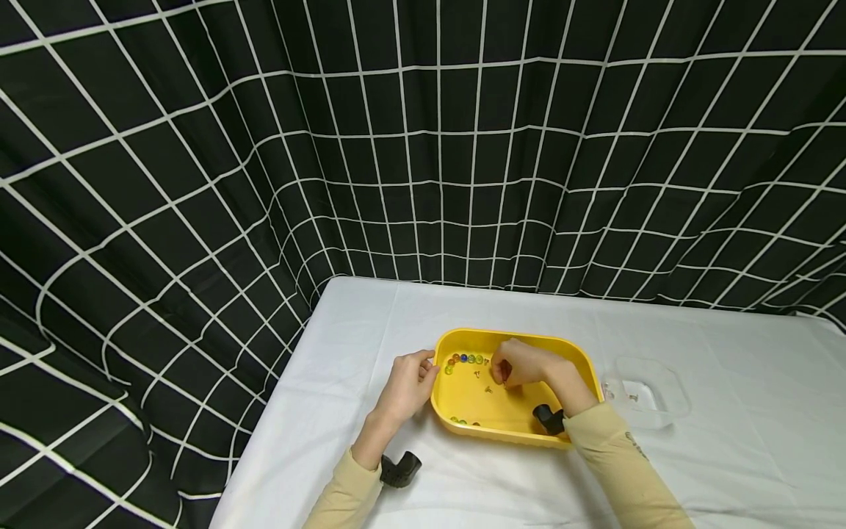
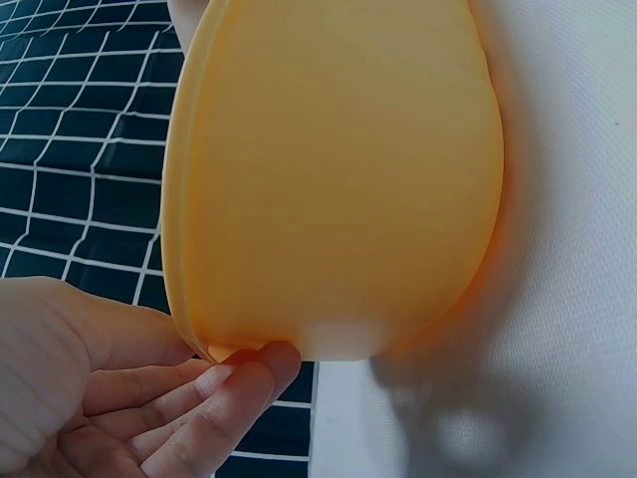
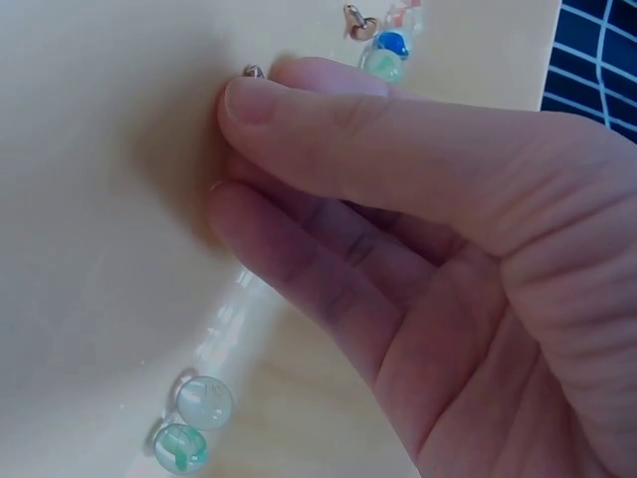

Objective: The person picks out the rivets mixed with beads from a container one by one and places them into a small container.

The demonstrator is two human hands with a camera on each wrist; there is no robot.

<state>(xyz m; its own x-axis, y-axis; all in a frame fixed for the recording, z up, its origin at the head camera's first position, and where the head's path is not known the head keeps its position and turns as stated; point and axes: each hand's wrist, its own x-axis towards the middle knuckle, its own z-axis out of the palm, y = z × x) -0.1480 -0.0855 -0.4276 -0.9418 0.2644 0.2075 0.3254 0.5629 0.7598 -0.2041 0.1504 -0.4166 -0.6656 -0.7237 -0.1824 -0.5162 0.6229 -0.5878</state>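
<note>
A yellow plastic tub [image 1: 463,402] lies on the white-covered table. My left hand [image 1: 406,382] holds its left end, thumb and fingers pinching the rim [image 2: 184,199] in the left wrist view. Inside the tub, my right hand [image 1: 518,362] reaches down to the floor. Between its thumb and forefinger it pinches a small metal pushpin [image 3: 254,72], mostly covered by the fingertips. Other copper-coloured pushpins [image 1: 488,389] lie loose left of that hand. Glass marbles, one of them blue [image 1: 464,358], line the tub's far left corner. Several more marbles [image 1: 462,422] lie along the near side.
A clear plastic container [image 1: 667,400] stands just right of the tub, with a small metal piece [image 1: 633,397] in it. Dark wrist-worn cameras [image 1: 401,470] sit on both forearms. A black curtain with a white grid [image 1: 489,162] hangs behind the table [image 1: 370,316].
</note>
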